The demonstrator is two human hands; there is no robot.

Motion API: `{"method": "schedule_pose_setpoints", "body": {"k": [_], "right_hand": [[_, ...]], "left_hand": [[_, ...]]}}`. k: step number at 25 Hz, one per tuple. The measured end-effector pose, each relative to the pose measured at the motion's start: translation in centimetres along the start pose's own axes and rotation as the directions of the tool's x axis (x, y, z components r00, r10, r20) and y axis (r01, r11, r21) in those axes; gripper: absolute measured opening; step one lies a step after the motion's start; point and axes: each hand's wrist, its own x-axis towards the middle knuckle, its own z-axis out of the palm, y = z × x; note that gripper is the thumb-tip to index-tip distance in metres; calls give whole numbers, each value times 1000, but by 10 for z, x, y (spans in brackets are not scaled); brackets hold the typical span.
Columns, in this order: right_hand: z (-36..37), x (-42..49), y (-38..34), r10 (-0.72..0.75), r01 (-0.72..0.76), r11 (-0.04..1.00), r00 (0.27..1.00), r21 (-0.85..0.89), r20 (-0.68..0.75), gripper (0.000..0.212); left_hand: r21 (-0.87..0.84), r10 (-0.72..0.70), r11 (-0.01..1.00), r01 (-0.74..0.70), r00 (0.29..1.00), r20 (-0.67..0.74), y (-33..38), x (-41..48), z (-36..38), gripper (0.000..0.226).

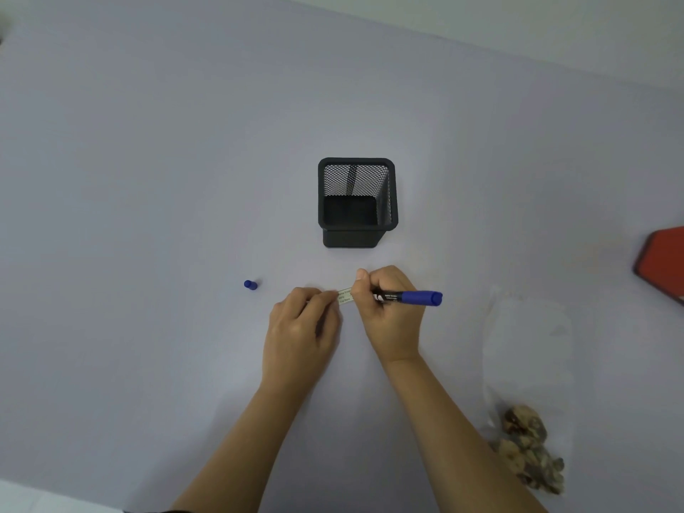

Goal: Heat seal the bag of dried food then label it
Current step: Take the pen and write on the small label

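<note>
- The left grip (299, 327) lies back-up, its fingers curled inward, the fingertips holding down the left end of a small label (345, 296).
- The right grip (388, 312) sits just beside it on the right, fingers and thumb curled round a marker (414, 297). The marker's blue rear end juts out to the right past the knuckles, and its tip is hidden under the hand.
- The two grips are near each other but apart.
- The left forearm (240, 449) and right forearm (466, 438) are bare, coming in from the bottom edge and converging toward the grips, with both wrists nearly straight.
</note>
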Motion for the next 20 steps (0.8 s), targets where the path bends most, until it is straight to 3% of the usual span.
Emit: {"method": "schedule_pose_setpoints", "body": {"k": [12, 20], "right_hand": [[0, -1, -1, -12, 12, 1000, 1000, -16, -5, 34], [-2, 6, -4, 43, -40, 999, 987, 22, -155, 34]], "left_hand": [[-2, 11, 1000, -11, 1000, 10, -3, -2, 1, 14], [-18, 1, 1000, -1, 1000, 20, -1, 0, 0, 16]]}}
